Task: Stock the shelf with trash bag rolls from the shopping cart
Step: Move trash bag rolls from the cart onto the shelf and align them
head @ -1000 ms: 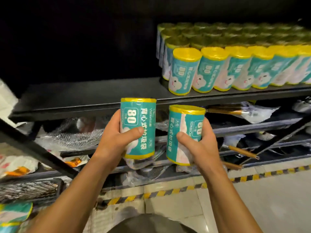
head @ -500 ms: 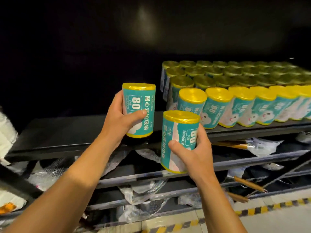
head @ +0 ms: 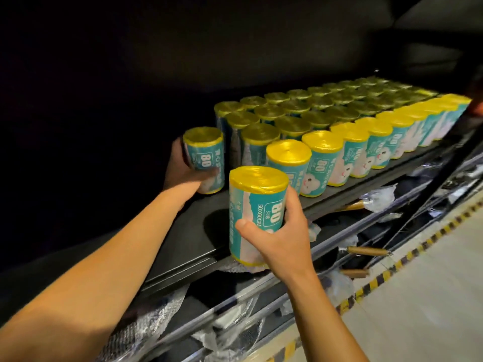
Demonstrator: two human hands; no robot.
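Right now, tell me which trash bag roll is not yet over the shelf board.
The roll in the right hand, held at the shelf's front edge. The left hand's roll is already deep on the shelf beside the stocked rows.

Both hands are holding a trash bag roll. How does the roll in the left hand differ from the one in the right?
The left hand's roll is deep over the shelf, beside the standing rows and in shadow; the right hand's roll is at the front edge, brightly lit. The left hand grips from the roll's left side, the right hand from the front. Both rolls are teal with yellow tops, marked 80, and roughly upright.
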